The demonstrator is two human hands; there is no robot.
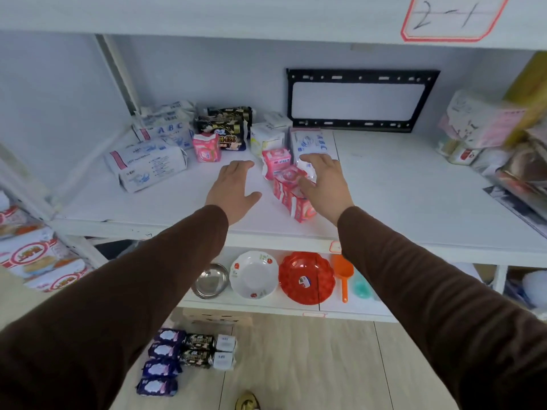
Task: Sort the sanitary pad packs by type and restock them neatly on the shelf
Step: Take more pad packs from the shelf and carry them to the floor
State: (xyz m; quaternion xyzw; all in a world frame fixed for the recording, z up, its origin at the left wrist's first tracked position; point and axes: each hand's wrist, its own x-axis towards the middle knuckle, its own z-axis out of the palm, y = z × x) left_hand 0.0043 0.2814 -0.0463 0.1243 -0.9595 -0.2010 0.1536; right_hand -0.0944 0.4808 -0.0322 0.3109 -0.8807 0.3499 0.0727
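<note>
On the white shelf [399, 196] lie mixed pad packs: white ABC packs [146, 167] at the left, black packs [226, 125] at the back, small white packs [268, 137] beside them, and a lone pink pack [206, 147]. A row of pink packs [288, 184] runs toward the front. My left hand [233, 190] hovers flat and open over bare shelf, left of that row. My right hand [324, 184] has its fingers spread over a white ABC pack [310, 145] and the pink row, touching them without a clear grip.
A black metal frame [359, 99] leans on the back wall. Mixed goods [485, 137] crowd the shelf's right end. The lower shelf holds a steel bowl, a white bowl [254, 275], a red plate [306, 278] and an orange scoop. Purple, black and white packs [189, 356] lie on the floor.
</note>
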